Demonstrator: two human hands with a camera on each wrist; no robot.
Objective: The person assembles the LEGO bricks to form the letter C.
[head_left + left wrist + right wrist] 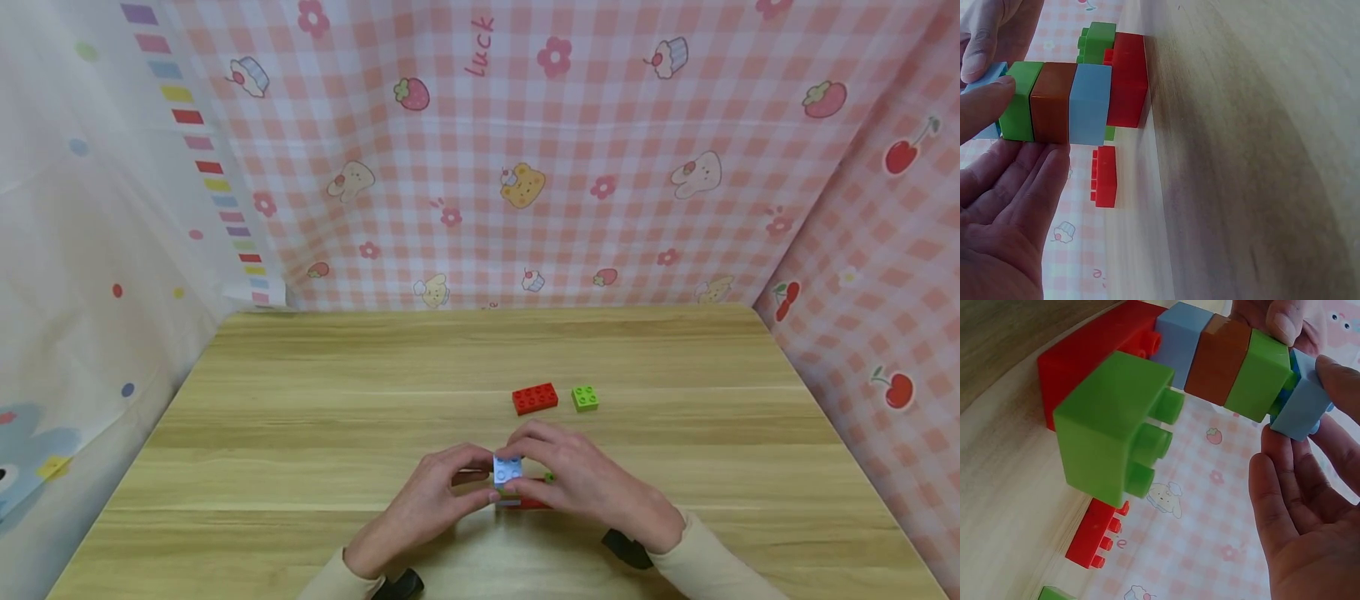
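Observation:
A brick tower stands on a red base brick (1129, 81). Going up come a blue brick (1090, 103), a brown brick (1052, 106) and a green brick (1020, 103). My left hand (438, 493) steadies the tower, thumb on the green brick and fingers on its far side. A light blue brick (507, 471) is at the top, pinched between thumb and fingers of my right hand (581, 479). In the right wrist view this brick (1302, 403) sits tilted, with a gap showing green studs beneath it. Another green brick (1094, 431) is on the base's right end.
Farther back on the wooden table (315, 400) lie a loose red brick (536, 398) and a small lime green brick (585, 398). A pink checked cloth (487, 125) hangs behind the table, with cloth at both sides too.

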